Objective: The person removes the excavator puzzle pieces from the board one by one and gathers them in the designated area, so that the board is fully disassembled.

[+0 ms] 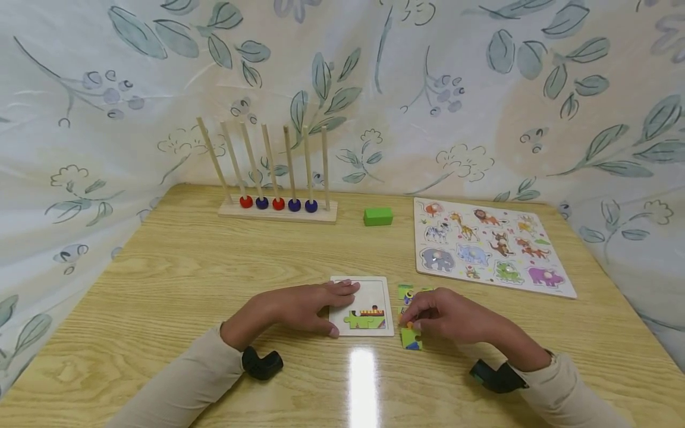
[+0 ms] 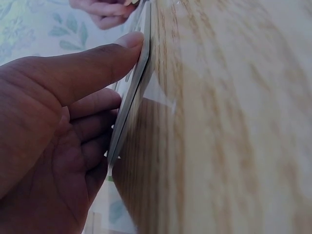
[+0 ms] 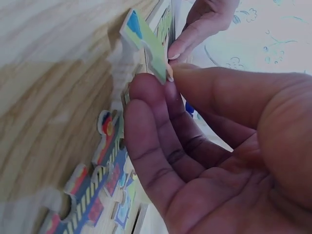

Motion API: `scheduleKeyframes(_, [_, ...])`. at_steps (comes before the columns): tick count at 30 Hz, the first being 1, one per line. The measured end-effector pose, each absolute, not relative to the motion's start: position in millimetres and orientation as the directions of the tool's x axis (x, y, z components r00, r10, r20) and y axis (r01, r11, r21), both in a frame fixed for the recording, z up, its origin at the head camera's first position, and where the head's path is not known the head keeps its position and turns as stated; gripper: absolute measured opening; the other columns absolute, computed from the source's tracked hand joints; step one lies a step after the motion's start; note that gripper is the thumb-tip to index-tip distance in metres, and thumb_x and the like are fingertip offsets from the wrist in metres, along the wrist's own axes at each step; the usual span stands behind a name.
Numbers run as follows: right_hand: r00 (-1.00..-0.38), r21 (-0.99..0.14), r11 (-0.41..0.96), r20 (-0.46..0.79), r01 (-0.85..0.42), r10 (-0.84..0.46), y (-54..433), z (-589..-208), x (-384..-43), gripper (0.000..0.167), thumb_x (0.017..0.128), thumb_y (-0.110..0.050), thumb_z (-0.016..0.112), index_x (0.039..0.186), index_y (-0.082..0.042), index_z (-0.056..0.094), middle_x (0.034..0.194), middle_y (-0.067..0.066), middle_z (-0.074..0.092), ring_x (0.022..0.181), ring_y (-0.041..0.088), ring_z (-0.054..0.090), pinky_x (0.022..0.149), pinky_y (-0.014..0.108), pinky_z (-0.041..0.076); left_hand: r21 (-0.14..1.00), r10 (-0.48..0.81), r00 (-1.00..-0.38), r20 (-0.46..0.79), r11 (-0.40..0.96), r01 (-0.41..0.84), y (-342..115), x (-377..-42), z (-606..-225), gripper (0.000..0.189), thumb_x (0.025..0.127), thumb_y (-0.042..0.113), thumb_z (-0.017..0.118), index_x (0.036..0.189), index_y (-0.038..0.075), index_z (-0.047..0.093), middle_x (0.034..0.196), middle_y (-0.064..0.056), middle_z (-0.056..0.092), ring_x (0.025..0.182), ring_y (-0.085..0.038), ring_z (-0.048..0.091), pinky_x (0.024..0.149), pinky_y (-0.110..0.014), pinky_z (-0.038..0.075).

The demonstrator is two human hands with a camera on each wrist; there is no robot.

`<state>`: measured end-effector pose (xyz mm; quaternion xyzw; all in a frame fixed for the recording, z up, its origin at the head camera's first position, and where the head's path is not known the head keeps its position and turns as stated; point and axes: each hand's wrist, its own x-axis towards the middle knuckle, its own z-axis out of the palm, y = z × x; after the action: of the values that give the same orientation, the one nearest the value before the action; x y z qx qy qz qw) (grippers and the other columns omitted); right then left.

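Observation:
A square white puzzle tray [image 1: 361, 294] lies on the table with joined green pieces [image 1: 366, 321] in its lower right corner. My left hand [image 1: 316, 303] rests on its left side, fingers fairly straight on top; in the left wrist view the thumb [image 2: 105, 63] touches the tray's edge. My right hand [image 1: 455, 315] pinches a green puzzle piece [image 1: 411, 338] with a blue patch, just right of the tray. The right wrist view shows this piece [image 3: 146, 44] tilted off the table between thumb and fingertips. Other puzzle pieces [image 1: 405, 292] lie beyond and partly under the right hand.
At the back left stands a wooden peg rack [image 1: 278, 214] with red and blue beads. A green block [image 1: 377, 216] sits back centre. An animal puzzle board [image 1: 481, 246] lies at the back right. Loose pieces [image 3: 92, 195] show in the right wrist view. A floral cloth [image 1: 374, 89] hangs behind.

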<state>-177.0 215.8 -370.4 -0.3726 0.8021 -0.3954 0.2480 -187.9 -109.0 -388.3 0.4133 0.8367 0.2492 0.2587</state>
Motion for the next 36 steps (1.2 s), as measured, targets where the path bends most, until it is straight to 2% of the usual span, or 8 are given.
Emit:
scheduleKeyframes(10, [-0.651, -0.779, 0.484, -0.131, -0.399, -0.747, 212, -365, -174, 0.018, 0.095, -0.003, 0.061, 0.108, -0.007, 0.072, 0.106, 0.002, 0.066, 0.092, 0.009, 0.059, 0.076, 0.027, 0.052, 0.634, 0.825, -0.522, -0.216, 0.525, 0.567, -111, -188, -388, 0.074, 0.092, 0.029, 0.069, 0.152, 0.007, 0.032, 0.161, 0.002, 0.016, 0.147, -0.014, 0.01, 0.115, -0.037, 0.019])
scheduleKeyframes(20, [-0.704, -0.723, 0.553, -0.13, -0.415, -0.698, 209, -361, -175, 0.016, 0.094, -0.002, 0.062, 0.107, -0.005, 0.072, 0.103, 0.002, 0.068, 0.079, 0.006, 0.058, 0.065, 0.026, 0.051, 0.637, 0.837, -0.502, -0.22, 0.512, 0.575, -111, -191, -387, 0.073, 0.093, 0.029, 0.067, 0.152, 0.004, 0.031, 0.161, 0.0, 0.015, 0.147, -0.015, 0.009, 0.115, -0.037, 0.018])
scheduleKeyframes(25, [-0.713, -0.712, 0.566, -0.131, -0.416, -0.689, 204, -362, -176, 0.017, 0.094, -0.001, 0.063, 0.108, -0.005, 0.072, 0.103, 0.001, 0.069, 0.08, 0.006, 0.059, 0.068, 0.026, 0.052, 0.641, 0.836, -0.501, -0.222, 0.513, 0.572, -111, -191, -387, 0.073, 0.093, 0.029, 0.067, 0.152, 0.005, 0.031, 0.161, 0.0, 0.015, 0.147, -0.015, 0.009, 0.115, -0.037, 0.018])
scheduleKeyframes(30, [-0.703, -0.734, 0.545, -0.13, -0.405, -0.699, 195, -362, -178, 0.017, 0.095, -0.006, 0.063, 0.109, -0.004, 0.072, 0.102, 0.002, 0.07, 0.075, 0.007, 0.059, 0.063, 0.026, 0.051, 0.643, 0.831, -0.51, -0.223, 0.518, 0.564, -111, -191, -387, 0.073, 0.093, 0.029, 0.068, 0.152, 0.005, 0.032, 0.161, 0.0, 0.016, 0.147, -0.015, 0.01, 0.115, -0.038, 0.018])
scheduleKeyframes(36, [-0.679, -0.74, 0.503, -0.086, -0.447, -0.73, 181, -363, -180, 0.018, 0.095, -0.002, 0.061, 0.109, -0.005, 0.072, 0.105, 0.002, 0.07, 0.087, 0.008, 0.062, 0.072, 0.027, 0.052, 0.641, 0.829, -0.512, -0.223, 0.521, 0.564, -111, -191, -387, 0.073, 0.093, 0.03, 0.068, 0.151, 0.005, 0.033, 0.161, 0.0, 0.017, 0.147, -0.016, 0.01, 0.115, -0.038, 0.018])
